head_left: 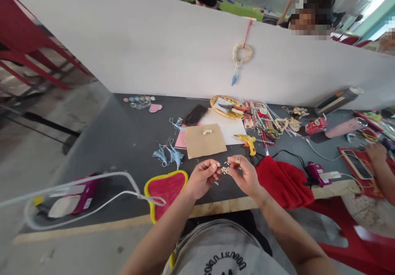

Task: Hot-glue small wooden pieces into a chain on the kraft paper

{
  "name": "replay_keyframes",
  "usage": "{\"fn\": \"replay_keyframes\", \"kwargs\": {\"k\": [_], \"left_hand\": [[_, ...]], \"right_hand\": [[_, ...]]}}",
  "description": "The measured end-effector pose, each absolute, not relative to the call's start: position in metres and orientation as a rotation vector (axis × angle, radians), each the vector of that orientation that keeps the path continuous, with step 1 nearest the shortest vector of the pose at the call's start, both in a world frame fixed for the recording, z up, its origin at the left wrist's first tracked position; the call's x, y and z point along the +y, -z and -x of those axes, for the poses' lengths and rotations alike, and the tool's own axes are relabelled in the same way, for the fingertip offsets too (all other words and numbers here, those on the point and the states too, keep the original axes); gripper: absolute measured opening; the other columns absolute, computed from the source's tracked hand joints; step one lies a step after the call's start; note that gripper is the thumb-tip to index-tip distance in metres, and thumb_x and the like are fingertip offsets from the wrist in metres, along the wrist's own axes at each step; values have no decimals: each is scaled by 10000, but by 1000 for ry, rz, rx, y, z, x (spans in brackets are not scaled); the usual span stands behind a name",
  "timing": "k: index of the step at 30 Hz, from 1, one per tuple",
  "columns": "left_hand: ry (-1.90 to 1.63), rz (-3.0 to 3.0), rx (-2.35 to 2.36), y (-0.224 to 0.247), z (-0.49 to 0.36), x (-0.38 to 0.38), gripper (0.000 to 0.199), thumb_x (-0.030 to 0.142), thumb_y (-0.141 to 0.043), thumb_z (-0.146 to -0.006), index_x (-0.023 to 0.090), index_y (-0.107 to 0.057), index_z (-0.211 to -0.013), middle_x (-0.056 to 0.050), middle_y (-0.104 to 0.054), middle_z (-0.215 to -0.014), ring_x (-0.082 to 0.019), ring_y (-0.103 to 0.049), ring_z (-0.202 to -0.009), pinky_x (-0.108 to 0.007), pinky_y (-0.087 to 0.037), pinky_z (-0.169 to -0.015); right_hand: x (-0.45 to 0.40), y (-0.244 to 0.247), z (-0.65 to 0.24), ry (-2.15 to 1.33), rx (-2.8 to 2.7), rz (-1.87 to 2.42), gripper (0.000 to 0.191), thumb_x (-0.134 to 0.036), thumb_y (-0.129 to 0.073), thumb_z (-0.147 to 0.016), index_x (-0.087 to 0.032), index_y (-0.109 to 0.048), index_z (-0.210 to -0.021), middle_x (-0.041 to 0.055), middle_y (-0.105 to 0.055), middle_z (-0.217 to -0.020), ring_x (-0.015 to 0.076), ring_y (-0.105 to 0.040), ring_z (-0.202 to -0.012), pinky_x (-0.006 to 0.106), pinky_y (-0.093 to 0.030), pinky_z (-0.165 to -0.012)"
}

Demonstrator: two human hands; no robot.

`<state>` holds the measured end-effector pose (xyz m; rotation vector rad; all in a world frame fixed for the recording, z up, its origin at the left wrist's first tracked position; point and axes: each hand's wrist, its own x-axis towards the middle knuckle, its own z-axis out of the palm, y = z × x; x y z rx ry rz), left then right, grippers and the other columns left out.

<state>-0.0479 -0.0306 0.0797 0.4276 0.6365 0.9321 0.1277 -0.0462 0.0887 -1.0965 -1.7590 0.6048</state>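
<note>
My left hand (204,178) is closed, with thumb and fingertips pinching a small cream-coloured piece (218,165). Just right of it, my right hand (246,175) is curved, its thumb and forefinger apart, and I see nothing held there. A little pile of pale short pieces (226,170) lies on the dark table between the two hands. Beyond them, a tan card (203,145) carries a short curved row of cream pieces (207,132). Close to my right hand lies a yellow glue gun (247,142), its nozzle pointing left.
Blue tassels (169,155) and a pink pad with yellow edging (165,190) are on the left. A red cloth (282,182) lies right. Behind are a phone (195,114), a woven basket (213,102) and a hanging beaded heart (234,57). Another person's hand (375,155) rests far right.
</note>
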Motion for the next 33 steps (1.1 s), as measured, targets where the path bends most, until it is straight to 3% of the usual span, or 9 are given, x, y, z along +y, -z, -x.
{"fn": "replay_keyframes", "kwargs": {"k": [6, 15, 19, 23, 29, 33], "left_hand": [[-827, -406, 697, -121, 64, -68, 346, 385, -847, -625, 118, -634, -679, -2, -598, -563, -64, -497, -489, -189, -417, -529], [-844, -628, 832, -180, 88, -77, 317, 374, -815, -671, 123, -630, -615, -8, -619, -575, -70, -490, -523, -183, -362, -521], [-851, -763, 805, -185, 92, -72, 324, 436, -768, -715, 123, -687, -696, -24, -641, -636, -93, -517, -576, -210, -390, -569], [-865, -794, 758, -184, 89, -64, 264, 358, -813, -676, 134, -722, -782, -10, -634, -663, -94, -521, -605, -217, -407, -610], [-852, -771, 753, -179, 84, -59, 206, 311, -808, -691, 137, -721, -756, -9, -623, -639, -95, -520, -606, -212, -410, -607], [-869, -733, 752, -183, 88, -60, 221, 325, -816, -678, 137, -714, -735, -14, -635, -654, -93, -528, -596, -209, -408, -596]], "right_hand": [[-79, -124, -103, -814, -1770, 1078, 223, -248, -634, -873, -213, -608, -1091, 70, -652, -999, 136, -642, -769, 278, -562, -729], [-82, -174, -85, -758, -1857, 921, 187, -202, -606, -889, -210, -641, -1072, 77, -677, -945, 165, -654, -878, 282, -564, -775], [-77, -184, -83, -666, -1868, 902, 184, -204, -586, -903, -211, -644, -1078, 77, -666, -933, 155, -653, -840, 266, -571, -742], [-76, -191, -88, -577, -1867, 893, 226, -174, -569, -912, -221, -636, -1123, 81, -651, -967, 154, -649, -867, 278, -568, -774], [-69, -184, -94, -604, -1916, 867, 279, -193, -599, -897, -237, -620, -1172, 80, -651, -970, 155, -649, -848, 270, -564, -748], [-65, -185, -90, -601, -1894, 862, 211, -209, -615, -888, -226, -636, -1097, 76, -671, -931, 159, -659, -819, 285, -569, -757]]}}
